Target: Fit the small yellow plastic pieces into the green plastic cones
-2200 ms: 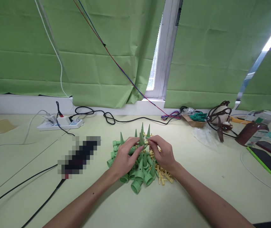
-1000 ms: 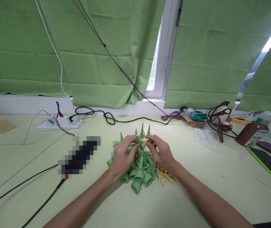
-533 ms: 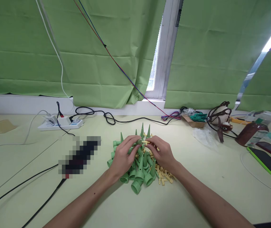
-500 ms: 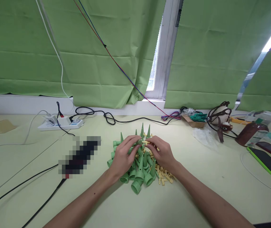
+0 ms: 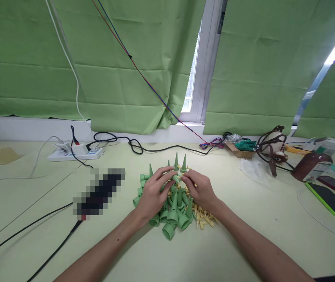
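Note:
A heap of green plastic cones (image 5: 173, 213) lies on the pale table (image 5: 244, 235), some standing point up at the back. Small yellow plastic pegs (image 5: 204, 218) are scattered at the heap's right side. My left hand (image 5: 152, 194) hovers over the heap with its fingers closed round a green cone (image 5: 173, 178). My right hand (image 5: 200, 188) pinches a small yellow peg (image 5: 180, 172) at that cone's end. The two hands meet above the pile's far side.
A white power strip (image 5: 75, 152) with cables lies far left. A blurred dark object (image 5: 98, 192) rests left of the pile. A phone in a green case (image 5: 330, 200), a brown pouch (image 5: 307, 164) and a tangle of straps (image 5: 271, 147) are at the right. Green curtains hang behind.
The cone in my left hand has tipped from upright to slanting toward the right hand. The yellow peg in my right fingers has come up against the cone's end.

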The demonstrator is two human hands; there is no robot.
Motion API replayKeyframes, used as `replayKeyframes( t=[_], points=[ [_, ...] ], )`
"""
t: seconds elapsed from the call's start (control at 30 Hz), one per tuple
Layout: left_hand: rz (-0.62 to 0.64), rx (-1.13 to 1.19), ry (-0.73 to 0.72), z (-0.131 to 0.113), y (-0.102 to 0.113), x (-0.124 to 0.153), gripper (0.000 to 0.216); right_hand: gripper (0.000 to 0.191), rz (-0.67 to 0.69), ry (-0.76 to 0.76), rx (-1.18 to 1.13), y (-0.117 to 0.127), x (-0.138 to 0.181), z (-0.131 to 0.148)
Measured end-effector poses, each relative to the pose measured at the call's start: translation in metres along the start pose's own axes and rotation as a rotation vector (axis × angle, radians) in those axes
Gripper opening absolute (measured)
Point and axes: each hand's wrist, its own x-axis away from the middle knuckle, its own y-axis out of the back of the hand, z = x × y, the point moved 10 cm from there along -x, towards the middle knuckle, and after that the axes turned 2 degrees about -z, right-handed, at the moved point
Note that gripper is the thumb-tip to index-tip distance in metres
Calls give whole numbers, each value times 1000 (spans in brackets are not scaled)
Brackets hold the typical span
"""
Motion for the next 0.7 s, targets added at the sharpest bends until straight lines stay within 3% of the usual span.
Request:
replayKeyframes(
  t=[0.47,0.7],
  points=[
    [-31,1,131,13,3,3,30,7,-7,-12,-26,2,-1,3],
    [-57,34,210,21,4,2,21,5,-30,11,-33,3,0,7]
  ],
)
